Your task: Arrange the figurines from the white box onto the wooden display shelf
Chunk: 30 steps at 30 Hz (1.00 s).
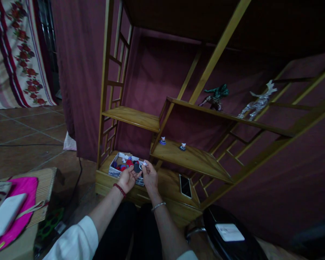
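Above an open box (114, 173) of small figures and red, blue and dark pieces, my two hands meet. My right hand (151, 177) pinches a small figurine (144, 163) with a white and pinkish head. Between the fingers of my left hand (128, 179) is a dark round base (137, 168), close against the figurine. Whether the two parts are joined I cannot tell. On the shelf just beyond stand two similar little figurines, one on a purple base (163, 141) and one on a dark base (182, 147).
A phone (185, 186) lies on the lower shelf, right of my hands. Higher up stand a green and brown statuette (216, 97) and a silvery one (258, 101). A black stool (233, 234) is at right; a low table (44, 191) with a pink mat (29, 187) is at left.
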Available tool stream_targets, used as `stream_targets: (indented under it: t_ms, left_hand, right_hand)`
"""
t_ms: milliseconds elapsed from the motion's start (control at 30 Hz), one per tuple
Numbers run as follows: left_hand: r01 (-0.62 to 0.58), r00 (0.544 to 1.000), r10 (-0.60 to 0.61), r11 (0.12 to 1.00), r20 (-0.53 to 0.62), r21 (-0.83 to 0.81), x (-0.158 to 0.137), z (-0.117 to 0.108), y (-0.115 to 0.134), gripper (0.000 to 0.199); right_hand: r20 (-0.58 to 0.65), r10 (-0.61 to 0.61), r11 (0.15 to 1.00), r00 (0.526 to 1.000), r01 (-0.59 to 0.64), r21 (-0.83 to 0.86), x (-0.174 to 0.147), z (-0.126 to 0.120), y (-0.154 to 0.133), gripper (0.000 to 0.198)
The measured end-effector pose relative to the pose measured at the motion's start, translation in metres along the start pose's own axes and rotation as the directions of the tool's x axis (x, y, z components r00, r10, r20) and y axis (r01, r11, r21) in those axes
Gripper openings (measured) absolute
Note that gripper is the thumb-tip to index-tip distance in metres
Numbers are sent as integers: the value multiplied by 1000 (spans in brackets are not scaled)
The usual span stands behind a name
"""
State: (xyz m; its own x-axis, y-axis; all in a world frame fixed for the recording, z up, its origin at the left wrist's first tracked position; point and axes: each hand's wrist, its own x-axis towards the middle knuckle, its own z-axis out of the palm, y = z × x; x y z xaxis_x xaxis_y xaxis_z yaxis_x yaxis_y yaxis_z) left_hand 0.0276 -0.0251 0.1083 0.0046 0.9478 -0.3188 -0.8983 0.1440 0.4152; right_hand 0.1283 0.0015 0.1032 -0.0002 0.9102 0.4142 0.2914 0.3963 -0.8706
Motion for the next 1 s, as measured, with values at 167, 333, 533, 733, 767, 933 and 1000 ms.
stream_targets:
  t_ms: [167,333,533,733,767,933,1000]
  left_hand:
    - [-15,1000,15,1000,22,16,-17,7,-5,13]
    - [-16,993,10,998,120,55,-30,10,-10,22]
    - [-12,985,0,998,172,68,-40,13,-14,24]
    - [25,985,-32,999,169,43,-45,12,-15,24]
    - [30,985,-36,999,171,39,-45,13,-15,24]
    - [26,981,-34,999,193,41,-48,15,-15,26]
    - [20,977,-29,999,209,44,-48,16,-16,26]
  right_hand:
    - [-2,-44,995,999,44,95,-4,-12,-8,32]
    - [-19,-24,994,1000,26,109,-9,-23,-14,33]
    - [28,-18,993,999,15,117,-14,-34,-22,34]
    - [72,-5,990,997,-6,140,-15,-42,-28,32]
    - [71,-1,989,997,-9,148,-15,-43,-28,33]
    - [83,35,973,996,-52,223,-12,-48,-30,36]
    - [89,47,969,995,-67,238,-11,-49,-30,37]
